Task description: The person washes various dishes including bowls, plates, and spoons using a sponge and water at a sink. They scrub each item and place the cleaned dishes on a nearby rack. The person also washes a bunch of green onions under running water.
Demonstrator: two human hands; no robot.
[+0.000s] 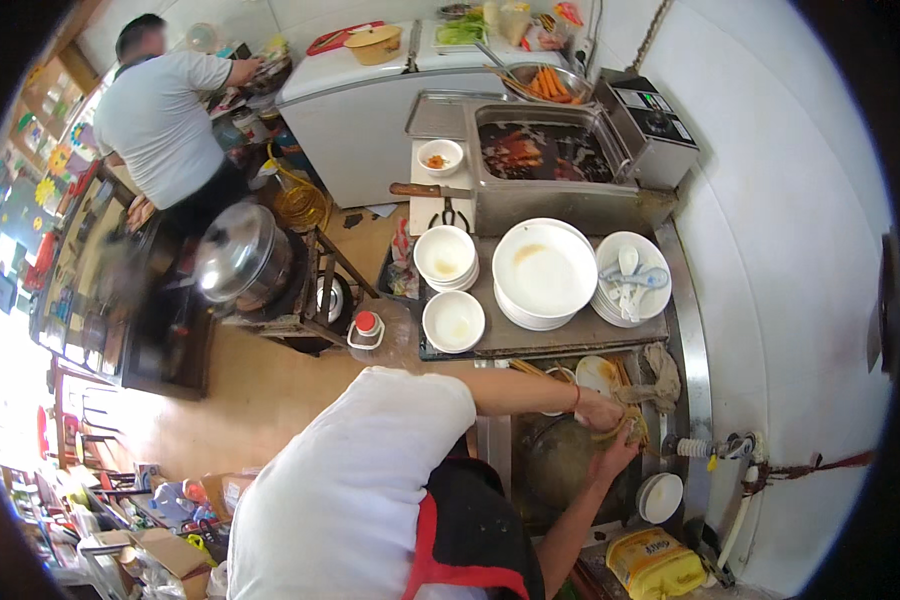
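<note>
My left hand [598, 410] and my right hand [616, 456] meet over the right side of a sink [504, 450] that holds murky water [559, 461]. Between them is a yellowish-brown scrubber-like thing [633, 429], gripped by the fingers of both hands; its exact kind is unclear. Just beyond my left hand lie a soiled white dish [594, 373] and several wooden chopsticks [526, 367]. A damp beige cloth [660, 375] is draped at the sink's far right. Two stacked white bowls [660, 498] sit near my right forearm.
Stacked white bowls [544, 266] and plates with spoons [630, 279] crowd the steel counter. Behind is a vat of dark liquid [551, 154]; a knife [427, 190] lies beside it. A tap [739, 448] juts from the wall. Another person [161, 127] stands at far left, near a steamer pot [244, 255].
</note>
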